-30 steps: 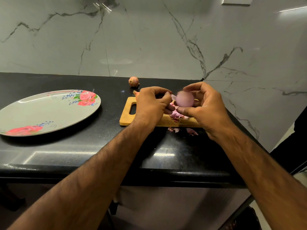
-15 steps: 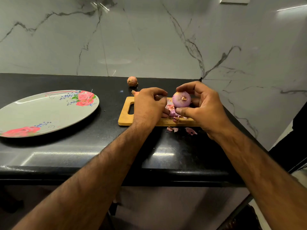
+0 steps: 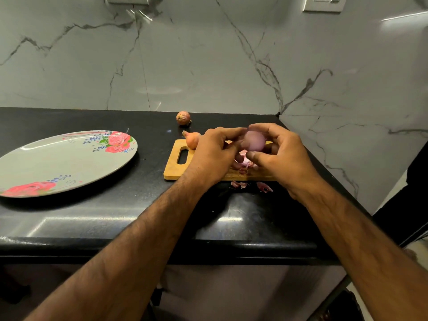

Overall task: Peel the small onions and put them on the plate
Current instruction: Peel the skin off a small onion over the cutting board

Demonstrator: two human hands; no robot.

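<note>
Grey-veined marble walls meet in a corner behind a black bench (image 3: 97, 216), with a wall socket (image 3: 323, 3) high at 1 o'clock. On the bench a wooden cutting board (image 3: 172, 169) lies with its long axis running 9 to 3 and its handle slot at the 9 o'clock end.

Above the middle of the board, both hands hold a peeled onion (image 3: 254, 141), pale purple and smooth. It is blurred, so its tip and its long axis cannot be made out. The right hand (image 3: 284, 156) has its fingers curled over the top and the thumb beneath, clamped on the onion. The left hand (image 3: 215, 154), fingers curled, pinches at the onion's 9 o'clock side with thumb and forefinger.

An unpeeled onion (image 3: 192, 139) rests at the board's far edge, its pointed tip towards 10 o'clock. Another unpeeled onion (image 3: 183, 117) sits on the bench beyond it, at 12 o'clock.

Peel scraps (image 3: 264, 186) lie on the bench at the board's 6 o'clock edge. A flowered plate (image 3: 58, 163) sits well apart, at 9 o'clock of the board.
</note>
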